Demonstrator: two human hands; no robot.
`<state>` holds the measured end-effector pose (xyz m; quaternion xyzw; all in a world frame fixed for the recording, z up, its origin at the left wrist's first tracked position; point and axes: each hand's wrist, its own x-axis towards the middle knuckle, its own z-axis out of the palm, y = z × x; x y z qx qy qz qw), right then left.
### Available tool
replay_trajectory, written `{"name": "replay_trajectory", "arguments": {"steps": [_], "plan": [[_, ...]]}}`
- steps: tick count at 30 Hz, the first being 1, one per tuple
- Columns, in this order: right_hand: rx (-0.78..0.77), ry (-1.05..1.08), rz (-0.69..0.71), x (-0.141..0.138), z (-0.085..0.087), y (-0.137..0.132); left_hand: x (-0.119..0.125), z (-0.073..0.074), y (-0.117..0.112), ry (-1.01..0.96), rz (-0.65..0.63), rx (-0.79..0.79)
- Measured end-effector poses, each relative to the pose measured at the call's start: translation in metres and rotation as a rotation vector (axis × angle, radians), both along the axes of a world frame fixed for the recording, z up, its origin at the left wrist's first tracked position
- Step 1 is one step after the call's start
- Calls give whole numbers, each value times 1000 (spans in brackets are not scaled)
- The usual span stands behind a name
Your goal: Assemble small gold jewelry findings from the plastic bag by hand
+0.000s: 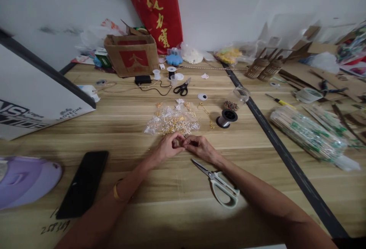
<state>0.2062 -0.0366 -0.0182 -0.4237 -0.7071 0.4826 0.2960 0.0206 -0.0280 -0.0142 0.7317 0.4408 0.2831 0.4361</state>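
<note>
My left hand [170,146] and my right hand [200,147] meet fingertip to fingertip over the wooden table, both closed in a pinch. Whatever is between the fingers is too small to make out. Just beyond them lies a pile of gold and silver jewelry findings [174,117], partly in clear plastic bags. A gold chain [206,113] rests to the right of the pile. Beside it stands a spool of thin wire [227,118]. Scissors with pale handles [219,184] lie near my right wrist, touched by neither hand.
Left are a black phone [82,184], a purple object [28,180] and a large white box [37,92]. Farther back sit black scissors [183,87], a paper bag [131,56] and a clear jar of beads [233,102]. Bagged sticks [307,132] lie right of a dark strip [274,142].
</note>
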Motion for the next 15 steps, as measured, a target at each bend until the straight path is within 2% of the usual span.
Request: {"name": "replay_trajectory", "arguments": {"steps": [6,15], "plan": [[-37,91,5,2,0,0,5,4,-3,14,-8,-23],[-10,72,-11,3,3,0,5,-6,-3,38,14,-40]]}}
